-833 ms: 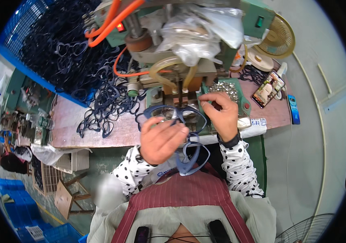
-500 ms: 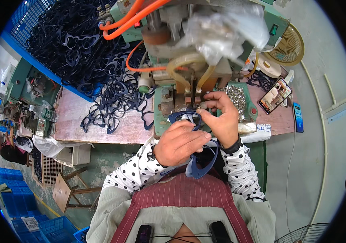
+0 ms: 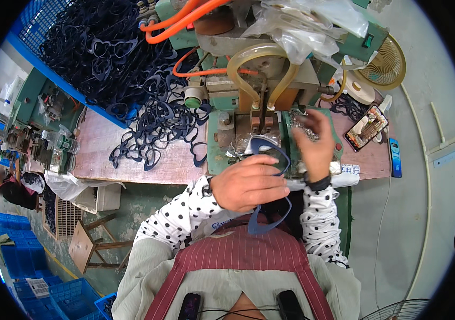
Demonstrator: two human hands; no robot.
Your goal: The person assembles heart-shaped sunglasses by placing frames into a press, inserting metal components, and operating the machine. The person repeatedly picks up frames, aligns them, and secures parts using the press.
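Observation:
My left hand (image 3: 247, 184) is closed around the middle of a dark blue eyeglass frame front (image 3: 263, 228), just in front of the machine's press head. One lens opening of the frame sticks out above my fingers, the other below them. Over the green machine base, my right hand (image 3: 315, 145) reaches into a heap of small shiny metal parts (image 3: 295, 119). Its fingers are smeared by motion, so whether they hold anything is unclear. Two yellowish hoses (image 3: 285, 88) run down to the press head (image 3: 263, 122) beyond the frame.
Many similar frames (image 3: 152, 133) lie loose on the table at left, below a full blue crate (image 3: 73, 96). A lit phone (image 3: 366, 128), a blue phone-like item (image 3: 395, 158) and a fan (image 3: 382, 61) are at right. A wooden stool (image 3: 91, 245) stands lower left.
My right hand has left the eyeglass frame and moved right to the metal parts. My left hand has drawn the frame slightly back from the press head, still holding it.

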